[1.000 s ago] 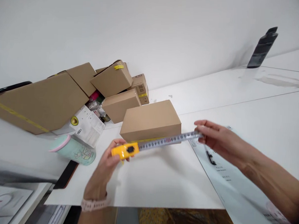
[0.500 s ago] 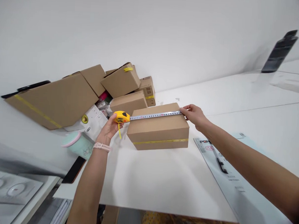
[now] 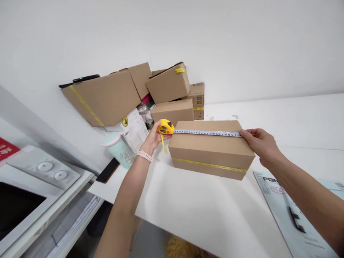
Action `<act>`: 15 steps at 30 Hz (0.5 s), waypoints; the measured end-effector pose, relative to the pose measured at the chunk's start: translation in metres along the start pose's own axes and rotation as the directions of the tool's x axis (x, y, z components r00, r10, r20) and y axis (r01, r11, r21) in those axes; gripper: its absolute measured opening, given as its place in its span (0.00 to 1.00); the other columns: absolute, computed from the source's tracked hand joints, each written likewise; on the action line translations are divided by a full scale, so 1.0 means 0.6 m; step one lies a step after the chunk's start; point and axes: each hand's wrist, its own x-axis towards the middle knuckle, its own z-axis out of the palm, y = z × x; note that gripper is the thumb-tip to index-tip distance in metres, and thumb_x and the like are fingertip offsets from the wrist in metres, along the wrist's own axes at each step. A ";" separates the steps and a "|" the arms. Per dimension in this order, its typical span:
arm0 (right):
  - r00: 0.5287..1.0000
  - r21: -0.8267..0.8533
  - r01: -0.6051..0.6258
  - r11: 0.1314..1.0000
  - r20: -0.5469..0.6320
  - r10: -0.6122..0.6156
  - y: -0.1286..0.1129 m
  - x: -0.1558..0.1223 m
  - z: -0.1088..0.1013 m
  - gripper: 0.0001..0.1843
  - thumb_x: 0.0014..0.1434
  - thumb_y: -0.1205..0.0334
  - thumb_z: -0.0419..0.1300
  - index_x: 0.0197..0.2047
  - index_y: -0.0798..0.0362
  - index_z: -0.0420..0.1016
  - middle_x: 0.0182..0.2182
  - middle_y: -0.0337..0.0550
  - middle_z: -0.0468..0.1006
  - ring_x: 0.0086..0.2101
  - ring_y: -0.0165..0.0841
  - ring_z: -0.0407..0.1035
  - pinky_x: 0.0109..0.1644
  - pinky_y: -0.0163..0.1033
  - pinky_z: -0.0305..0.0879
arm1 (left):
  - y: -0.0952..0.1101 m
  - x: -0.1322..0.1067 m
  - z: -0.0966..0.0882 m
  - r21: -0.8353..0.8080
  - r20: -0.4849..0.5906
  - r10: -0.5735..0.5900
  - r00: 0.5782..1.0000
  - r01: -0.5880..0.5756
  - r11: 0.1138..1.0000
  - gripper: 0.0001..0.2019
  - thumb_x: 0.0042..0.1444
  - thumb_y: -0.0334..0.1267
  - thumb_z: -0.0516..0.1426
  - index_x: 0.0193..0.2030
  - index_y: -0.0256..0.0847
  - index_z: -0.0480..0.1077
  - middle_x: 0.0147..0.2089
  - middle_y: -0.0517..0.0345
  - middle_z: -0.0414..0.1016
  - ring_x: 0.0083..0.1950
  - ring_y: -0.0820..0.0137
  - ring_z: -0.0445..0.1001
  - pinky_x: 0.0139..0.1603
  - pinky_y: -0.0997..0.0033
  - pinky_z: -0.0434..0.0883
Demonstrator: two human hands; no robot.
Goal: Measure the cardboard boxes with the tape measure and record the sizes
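Note:
A brown cardboard box [image 3: 208, 149] with a yellow tape band along its front side lies on the white table [image 3: 203, 206]. Across its top stretches the silver blade of a yellow tape measure [image 3: 166, 126]. My left hand [image 3: 154, 137] is closed around the tape measure's case at the box's left end; a yellow strap hangs from the case. At the right end, my right hand [image 3: 259, 144] pinches the blade's free end against the box top. The tip itself is hidden under the fingers.
Several cardboard boxes [image 3: 102, 95] are stacked against the wall behind. A mint cup [image 3: 121, 149] with a pink lid and a dark flat object [image 3: 108, 170] sit at the left. A printed mat [image 3: 293, 214] lies at right, a microwave [image 3: 23, 191] at lower left.
My view has swung to the left, so everything appears further right and the microwave has come into sight. Both hands keep their hold on the tape measure, with the blade still across the box.

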 end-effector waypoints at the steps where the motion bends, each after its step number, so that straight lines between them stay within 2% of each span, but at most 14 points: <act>1: 1.000 0.000 0.007 1.000 -0.001 -0.007 0.001 0.000 0.000 0.16 0.50 0.42 0.68 0.31 0.44 0.72 0.39 0.51 0.80 0.40 0.52 0.74 0.34 0.53 0.71 | 0.001 0.002 -0.003 0.003 -0.010 -0.002 1.000 0.002 1.000 0.17 0.67 0.46 0.58 0.56 0.37 0.70 0.53 0.49 0.74 0.48 0.63 0.77 0.47 0.57 0.77; 8: 0.999 0.033 -0.037 0.999 0.008 0.036 -0.005 -0.006 0.003 0.15 0.51 0.45 0.68 0.31 0.44 0.72 0.40 0.51 0.80 0.41 0.51 0.74 0.36 0.52 0.71 | 0.001 0.007 -0.021 0.027 -0.030 -0.024 0.999 0.025 0.999 0.18 0.66 0.44 0.59 0.58 0.38 0.69 0.57 0.48 0.73 0.51 0.61 0.76 0.50 0.54 0.76; 11: 0.989 0.095 -0.147 0.985 0.030 0.145 -0.011 -0.008 0.003 0.14 0.52 0.49 0.69 0.32 0.46 0.71 0.43 0.48 0.79 0.41 0.45 0.73 0.33 0.45 0.70 | 0.000 0.009 -0.022 0.032 -0.022 -0.033 0.999 0.033 0.999 0.18 0.66 0.44 0.59 0.58 0.38 0.69 0.57 0.48 0.72 0.52 0.61 0.76 0.50 0.54 0.76; 15: 0.948 0.174 -0.299 0.938 0.163 0.271 -0.018 -0.009 -0.002 0.10 0.56 0.53 0.66 0.34 0.48 0.72 0.41 0.46 0.79 0.37 0.36 0.72 0.29 0.36 0.68 | 0.000 0.012 -0.021 0.033 -0.017 -0.044 0.999 0.044 0.998 0.18 0.66 0.44 0.59 0.59 0.39 0.69 0.57 0.48 0.72 0.52 0.61 0.76 0.50 0.53 0.76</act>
